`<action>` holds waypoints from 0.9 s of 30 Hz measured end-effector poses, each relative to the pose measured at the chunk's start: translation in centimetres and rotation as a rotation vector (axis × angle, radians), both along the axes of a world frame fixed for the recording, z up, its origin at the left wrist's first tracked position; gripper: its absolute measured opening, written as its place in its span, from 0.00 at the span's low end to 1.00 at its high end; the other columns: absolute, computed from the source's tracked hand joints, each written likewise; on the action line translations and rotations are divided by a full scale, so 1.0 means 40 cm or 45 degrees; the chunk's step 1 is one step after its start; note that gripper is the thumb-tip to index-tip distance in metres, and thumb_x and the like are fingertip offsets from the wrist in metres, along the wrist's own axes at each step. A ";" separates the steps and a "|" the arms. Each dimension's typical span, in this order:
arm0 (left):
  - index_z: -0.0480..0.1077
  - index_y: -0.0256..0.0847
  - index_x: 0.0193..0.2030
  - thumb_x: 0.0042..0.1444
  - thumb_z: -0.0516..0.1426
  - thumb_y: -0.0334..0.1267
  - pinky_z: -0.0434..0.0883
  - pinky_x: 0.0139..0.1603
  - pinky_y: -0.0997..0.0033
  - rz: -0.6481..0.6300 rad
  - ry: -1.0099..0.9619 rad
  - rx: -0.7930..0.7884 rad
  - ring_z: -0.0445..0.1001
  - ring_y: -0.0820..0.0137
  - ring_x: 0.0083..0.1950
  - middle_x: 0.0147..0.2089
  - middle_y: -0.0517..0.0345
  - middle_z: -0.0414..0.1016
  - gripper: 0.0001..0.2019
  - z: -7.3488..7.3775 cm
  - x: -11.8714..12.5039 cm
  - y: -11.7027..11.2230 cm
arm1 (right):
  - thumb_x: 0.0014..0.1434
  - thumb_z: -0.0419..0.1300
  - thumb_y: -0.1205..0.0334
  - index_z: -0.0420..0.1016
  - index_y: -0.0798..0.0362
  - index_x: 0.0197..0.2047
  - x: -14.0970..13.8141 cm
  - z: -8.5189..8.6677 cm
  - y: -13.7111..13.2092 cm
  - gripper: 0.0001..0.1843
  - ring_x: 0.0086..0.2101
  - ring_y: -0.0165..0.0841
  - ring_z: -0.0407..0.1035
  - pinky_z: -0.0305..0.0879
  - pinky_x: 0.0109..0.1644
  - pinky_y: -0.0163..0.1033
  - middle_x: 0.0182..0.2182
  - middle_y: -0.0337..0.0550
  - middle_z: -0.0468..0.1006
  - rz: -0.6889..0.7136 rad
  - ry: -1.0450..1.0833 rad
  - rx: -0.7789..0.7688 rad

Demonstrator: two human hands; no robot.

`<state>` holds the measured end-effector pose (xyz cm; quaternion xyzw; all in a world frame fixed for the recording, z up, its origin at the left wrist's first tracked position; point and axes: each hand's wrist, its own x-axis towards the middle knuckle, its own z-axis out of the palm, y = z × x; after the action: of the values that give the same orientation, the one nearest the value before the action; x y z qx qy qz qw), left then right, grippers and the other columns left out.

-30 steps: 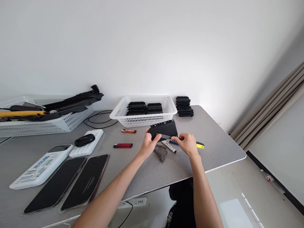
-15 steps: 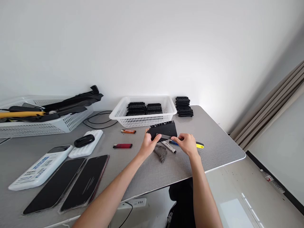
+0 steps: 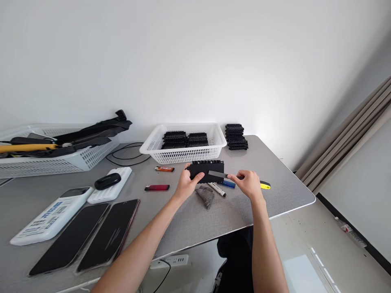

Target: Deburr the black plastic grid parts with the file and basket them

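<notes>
My left hand [image 3: 186, 183] grips a black plastic plate [image 3: 201, 167] with a toothed upper edge, thumb across its front face. My right hand [image 3: 249, 183] is closed around a flat metal file [image 3: 218, 174], whose yellow handle end [image 3: 265, 185] sticks out to the right. The blade's tip overlaps the plate's front; whether it touches, I cannot tell. Below the plate lie a crumpled grey cloth [image 3: 206, 197], a white marker [image 3: 217, 189] and a blue lighter [image 3: 228, 184] on the table.
A white basket [image 3: 189, 155] behind my hands holds black toothed parts, and more are stacked [image 3: 236, 137] beside it. Two lighters, orange [image 3: 165, 169] and red [image 3: 157, 188], lie left. Farther left are phones [image 3: 108, 236], power banks [image 3: 50, 219], a mouse [image 3: 107, 181] and another filled basket [image 3: 82, 160].
My right hand has moved right with the file, so less of the blade overlaps the plate. The plate has turned more level and shifted slightly left, showing more of the blue lighter.
</notes>
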<state>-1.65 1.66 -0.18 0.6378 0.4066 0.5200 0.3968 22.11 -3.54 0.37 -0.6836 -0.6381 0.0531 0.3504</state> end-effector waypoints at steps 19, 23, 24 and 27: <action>0.61 0.41 0.43 0.47 0.64 0.52 0.71 0.47 0.56 0.006 -0.048 0.002 0.76 0.58 0.45 0.38 0.53 0.75 0.24 0.006 -0.009 0.006 | 0.53 0.53 0.29 0.64 0.52 0.18 0.012 0.001 -0.003 0.33 0.20 0.28 0.54 0.45 0.27 0.34 0.16 0.38 0.65 -0.002 0.013 -0.019; 0.60 0.41 0.43 0.47 0.64 0.51 0.71 0.48 0.57 0.001 -0.064 0.001 0.75 0.58 0.45 0.39 0.54 0.75 0.23 0.007 -0.009 0.006 | 0.53 0.53 0.30 0.63 0.52 0.17 0.021 -0.002 -0.004 0.33 0.20 0.27 0.53 0.45 0.27 0.34 0.15 0.37 0.63 0.021 0.033 -0.021; 0.60 0.41 0.42 0.48 0.64 0.51 0.71 0.47 0.57 0.006 -0.064 -0.001 0.75 0.58 0.45 0.38 0.54 0.75 0.23 0.008 -0.008 0.005 | 0.53 0.53 0.30 0.63 0.52 0.17 0.024 -0.002 -0.004 0.33 0.20 0.27 0.52 0.45 0.27 0.34 0.15 0.37 0.63 0.021 0.045 -0.019; 0.60 0.41 0.42 0.49 0.63 0.52 0.70 0.46 0.59 0.010 -0.037 -0.001 0.75 0.59 0.44 0.37 0.55 0.74 0.22 0.013 -0.004 -0.001 | 0.54 0.52 0.30 0.61 0.53 0.17 0.024 0.003 -0.006 0.33 0.20 0.27 0.50 0.46 0.26 0.33 0.15 0.35 0.60 0.027 0.124 0.014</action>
<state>-1.82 1.62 0.35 0.6284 0.4037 0.5305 0.4009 23.07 -3.79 0.49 -0.6715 -0.6278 0.0865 0.3841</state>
